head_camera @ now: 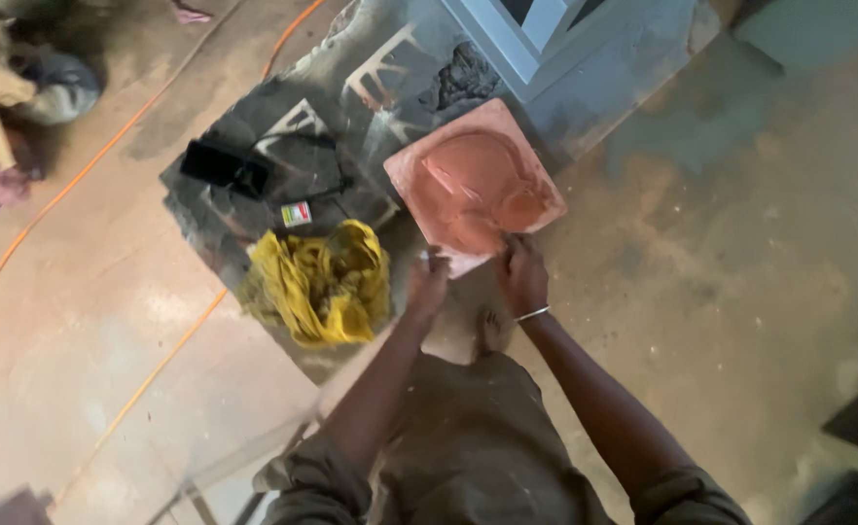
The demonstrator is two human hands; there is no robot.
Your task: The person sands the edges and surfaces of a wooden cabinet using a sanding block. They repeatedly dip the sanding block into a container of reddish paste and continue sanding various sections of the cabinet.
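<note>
A square terracotta-coloured slab (478, 165) with a smeared mound of reddish paste (482, 190) lies on a dark grey board (283, 185) on the floor. My left hand (427, 282) is closed near the slab's near corner and seems to hold a small tool, mostly hidden. My right hand (521, 272), with a thin bangle at the wrist, rests with its fingers on the slab's near edge. Both forearms reach forward from my crouched body.
A crumpled yellow cloth (322, 282) lies just left of my left hand. A black flat object (225, 165) and a small packet (296, 214) sit on the board. An orange cable (79, 175) crosses the dusty floor. A white frame (526, 39) stands behind the slab.
</note>
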